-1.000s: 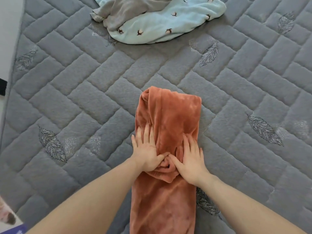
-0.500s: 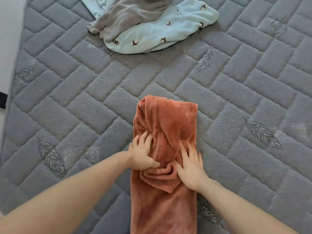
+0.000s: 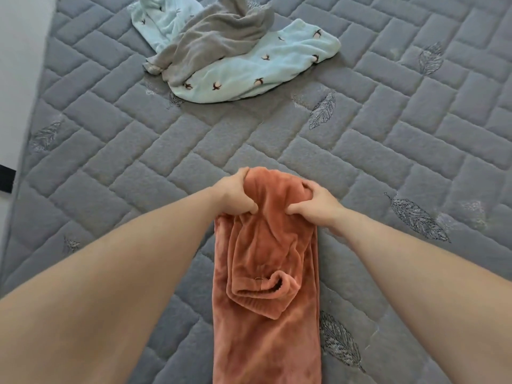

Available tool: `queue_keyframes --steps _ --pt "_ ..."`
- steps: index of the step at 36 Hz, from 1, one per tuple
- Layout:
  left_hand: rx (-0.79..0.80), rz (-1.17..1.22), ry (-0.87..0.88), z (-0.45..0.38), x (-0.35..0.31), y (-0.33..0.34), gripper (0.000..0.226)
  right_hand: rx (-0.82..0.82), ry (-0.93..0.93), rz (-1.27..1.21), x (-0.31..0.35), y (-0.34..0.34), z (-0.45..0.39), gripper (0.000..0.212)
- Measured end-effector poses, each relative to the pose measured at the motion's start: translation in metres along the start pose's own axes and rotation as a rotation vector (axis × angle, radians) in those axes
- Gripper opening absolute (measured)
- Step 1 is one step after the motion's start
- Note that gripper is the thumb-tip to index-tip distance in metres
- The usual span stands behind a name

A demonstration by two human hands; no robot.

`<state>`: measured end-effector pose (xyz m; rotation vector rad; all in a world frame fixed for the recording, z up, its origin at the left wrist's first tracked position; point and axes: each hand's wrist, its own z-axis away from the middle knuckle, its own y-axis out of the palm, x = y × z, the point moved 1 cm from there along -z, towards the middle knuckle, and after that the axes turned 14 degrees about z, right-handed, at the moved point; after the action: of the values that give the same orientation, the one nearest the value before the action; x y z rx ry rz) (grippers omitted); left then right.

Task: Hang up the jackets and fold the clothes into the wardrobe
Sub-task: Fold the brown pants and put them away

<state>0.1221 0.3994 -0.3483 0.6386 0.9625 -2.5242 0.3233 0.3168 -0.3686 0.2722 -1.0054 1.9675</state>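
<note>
Fold in hand: I judged the far folded end of the rust garment (image 3: pixel 266 259) should be drawn toward the wearer evenly, both corners level, so the layers stack square and the loose cuff stays tucked. The garment lay lengthwise on the quilt (image 3: pixel 138 151), on the wearer's side of the blue-and-grey heap (image 3: pixel 235 54). Left hand (image 3: pixel 234 194) gripped the garment's far-left corner, fingers curled over the edge, thumb pressed on top. Right hand (image 3: pixel 318 202) gripped the far-right corner likewise. Both forearms were stretched forward, converging on the garment.
</note>
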Motion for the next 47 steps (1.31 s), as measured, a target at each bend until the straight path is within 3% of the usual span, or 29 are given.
queue_keyframes --steps 4,7,10,13,15,17,19,21,25,28,32,36,42,47 --pt "-0.035 -0.08 0.125 0.012 0.013 0.002 0.045 0.013 -0.106 0.049 -0.009 0.001 0.014 0.052" --pt "-0.097 -0.063 0.226 0.024 0.02 -0.003 0.04 -0.067 -0.161 0.195 -0.016 -0.004 0.02 0.035" --pt "-0.128 -0.037 0.323 0.038 0.022 -0.007 0.043 -0.115 -0.206 0.271 -0.012 -0.01 0.032 0.059" --pt "-0.141 -0.12 0.4 0.053 0.017 -0.008 0.071 -0.085 -0.247 0.232 -0.002 -0.013 0.043 0.096" --pt "-0.131 -0.114 0.414 0.065 0.013 -0.01 0.069 -0.062 -0.277 0.291 0.002 -0.011 0.051 0.102" --pt "-0.109 -0.076 0.389 0.083 0.008 -0.011 0.042 -0.097 -0.335 0.377 0.003 -0.01 0.062 0.066" --pt "-0.109 -0.064 0.419 0.103 0.005 -0.011 0.034 -0.143 -0.392 0.384 0.006 -0.011 0.08 0.026" --pt "-0.14 -0.036 0.455 0.123 0.006 -0.009 0.034 -0.207 -0.464 0.359 0.006 -0.011 0.098 0.018" --pt "-0.196 -0.122 0.618 0.161 0.019 0.006 0.037 -0.29 -0.541 0.413 -0.01 0.001 0.144 0.027" --pt "-0.189 -0.222 0.688 0.192 0.04 0.031 0.041 -0.24 -0.565 0.391 -0.029 0.018 0.186 0.05" --pt "-0.107 -0.243 0.725 0.233 0.071 0.07 0.041 -0.151 -0.552 0.436 -0.059 0.048 0.228 0.035" --pt "-0.031 -0.258 0.7 0.263 0.104 0.106 0.046 -0.065 -0.505 0.516 -0.087 0.085 0.262 0.046" --pt "0.025 -0.256 0.607 0.295 0.143 0.156 0.047 -0.015 -0.364 0.531 -0.12 0.138 0.298 0.045" --pt "0.177 -0.328 0.505 0.309 0.168 0.194 0.05 0.209 -0.211 0.546 -0.134 0.17 0.31 0.059"
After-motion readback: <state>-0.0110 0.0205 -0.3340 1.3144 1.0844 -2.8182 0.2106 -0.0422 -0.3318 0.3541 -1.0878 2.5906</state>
